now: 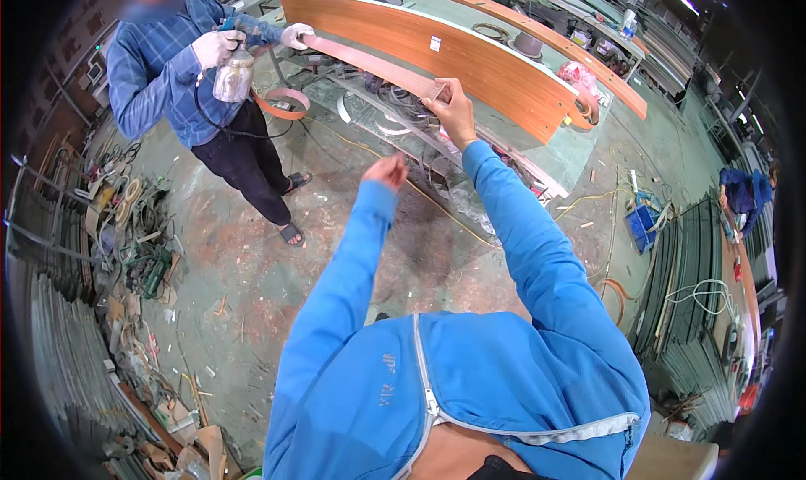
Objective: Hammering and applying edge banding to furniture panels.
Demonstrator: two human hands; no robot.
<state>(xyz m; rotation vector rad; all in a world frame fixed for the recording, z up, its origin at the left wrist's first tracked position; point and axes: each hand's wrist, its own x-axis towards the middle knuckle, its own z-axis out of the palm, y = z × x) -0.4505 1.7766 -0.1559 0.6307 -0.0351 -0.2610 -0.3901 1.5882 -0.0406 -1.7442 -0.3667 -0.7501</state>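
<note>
A long, thin pinkish edge-banding strip stretches between me and a co-worker in a blue checked shirt. My right hand pinches its near end between thumb and fingers. My left hand hangs lower and to the left, its fingers curled together, with nothing visible in them. The co-worker's gloved hand grips the strip's far end. In the other gloved hand is a spray gun with a whitish cup, a dark hose trailing from it. Just beyond the strip, a wood-grain board stands on edge on the worktable.
A second long wood-grain board lies farther back. Under the worktable hangs a loop of orange-brown banding. A yellow cord crosses the floor. Scrap piles line the left; stacked panels and a blue basket are at right.
</note>
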